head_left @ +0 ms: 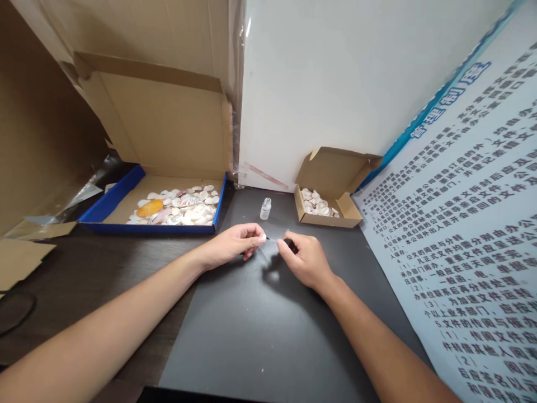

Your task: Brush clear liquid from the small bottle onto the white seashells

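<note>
My left hand (237,244) pinches a small white shell (264,238) between thumb and fingertips. Wrapped in the fingers of my right hand (305,258) is a black-capped brush (290,245), whose thin stem points left and reaches to the shell or close beside it. Whether the tip touches the shell is too small to tell. Just beyond both hands a small clear bottle (265,210) stands upright with its neck uncapped and a pale label on its side.
At the left, an open blue-edged cardboard box (113,210) holds many shells and an orange oval piece (150,208). A smaller open carton (331,220) at the back right contains more shells. Beneath my hands lies a dark grey mat (235,336); a printed sheet (461,224) borders the right.
</note>
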A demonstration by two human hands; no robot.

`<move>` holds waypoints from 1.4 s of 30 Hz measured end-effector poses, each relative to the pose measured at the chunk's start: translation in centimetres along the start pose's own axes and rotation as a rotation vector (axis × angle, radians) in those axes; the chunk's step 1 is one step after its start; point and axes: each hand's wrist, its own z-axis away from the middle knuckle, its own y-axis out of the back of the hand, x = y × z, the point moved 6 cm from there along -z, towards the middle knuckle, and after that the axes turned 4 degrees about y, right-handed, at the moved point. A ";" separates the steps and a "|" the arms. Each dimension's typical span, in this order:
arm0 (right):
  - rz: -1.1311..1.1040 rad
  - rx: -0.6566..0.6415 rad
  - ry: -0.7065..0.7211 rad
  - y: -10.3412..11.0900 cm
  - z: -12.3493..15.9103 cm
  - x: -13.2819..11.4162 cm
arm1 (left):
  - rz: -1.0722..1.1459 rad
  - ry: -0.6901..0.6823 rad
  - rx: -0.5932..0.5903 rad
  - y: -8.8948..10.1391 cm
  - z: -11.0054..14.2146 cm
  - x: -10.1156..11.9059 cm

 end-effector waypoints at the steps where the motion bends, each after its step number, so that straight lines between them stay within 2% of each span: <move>1: 0.029 0.008 -0.024 0.1 0.0 0.2 | -0.006 -0.002 -0.001 0.0 0.0 0.0; 6: -0.033 0.015 0.041 0.2 0.0 -0.3 | -0.005 0.001 -0.006 -0.1 0.1 0.1; 9: 0.060 -0.038 -0.017 0.0 0.1 0.0 | -0.017 0.007 0.000 -0.1 0.1 0.1; 11: 0.134 -0.031 -0.064 0.2 0.1 0.1 | -0.018 0.004 0.006 0.0 0.0 0.0; 13: 0.111 -0.006 -0.023 0.4 0.1 -0.3 | -0.005 0.006 0.007 0.0 -0.1 -0.1; 16: 0.027 -0.013 0.084 0.4 0.2 -1.3 | 0.070 0.013 0.019 0.2 -0.2 -0.4; 21: 0.112 -0.043 0.016 0.0 0.2 -0.9 | 0.223 0.044 0.082 0.5 -0.2 -0.4; 24: 0.062 -0.020 0.048 0.0 0.1 -1.0 | 0.264 0.045 0.097 0.6 -0.1 -0.3; 27: 0.096 -0.063 0.042 -0.3 0.2 -1.0 | 0.293 0.025 0.104 0.8 0.0 -0.4; 30: 0.102 -0.072 0.016 -0.3 0.3 -0.9 | 0.294 0.002 0.105 0.8 0.0 -0.3; 35: -0.012 -0.015 0.072 0.3 0.3 -1.5 | 0.258 -0.018 0.105 0.7 -0.1 -0.2; 40: 0.103 -0.052 0.007 -0.2 0.2 -0.9 | 0.233 -0.025 0.108 0.7 -0.1 -0.2; 42: 0.084 -0.040 0.012 -0.1 0.3 -1.0 | 0.218 -0.029 0.111 0.8 -0.1 -0.2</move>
